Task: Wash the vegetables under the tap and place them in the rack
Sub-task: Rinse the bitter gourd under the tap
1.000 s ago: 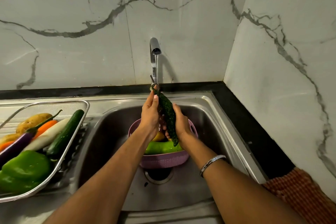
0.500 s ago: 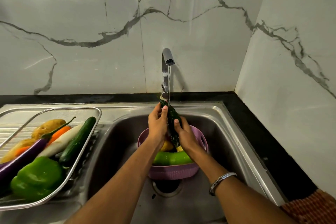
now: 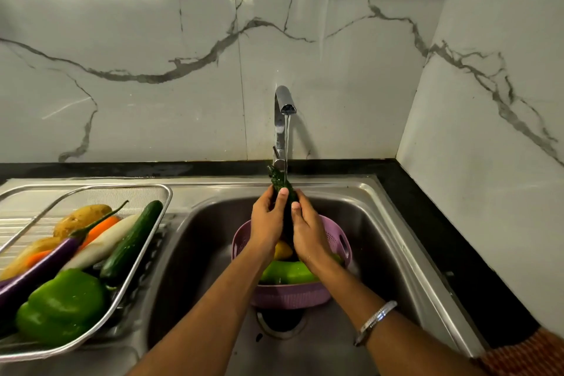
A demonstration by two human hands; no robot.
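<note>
A dark green bitter gourd (image 3: 278,178) stands nearly upright under the running tap (image 3: 283,113), its tip in the water stream. My left hand (image 3: 268,224) and my right hand (image 3: 308,230) are both wrapped around its middle and lower part, hiding most of it. Below them a purple colander (image 3: 293,296) sits in the sink with a light green vegetable (image 3: 288,273) and a yellow one (image 3: 282,250) inside. The wire rack (image 3: 143,256) on the left holds a green pepper (image 3: 62,307), a cucumber (image 3: 132,239), a white radish, a purple aubergine, carrots and potatoes.
The steel sink basin (image 3: 387,256) has its drain (image 3: 282,322) just in front of the colander. A black counter strip (image 3: 439,238) runs behind and to the right, below marble walls. An orange cloth (image 3: 528,357) lies at the lower right.
The gourd has turned from a slant to nearly upright. Both hands have closed in around it and slid up its length under the stream.
</note>
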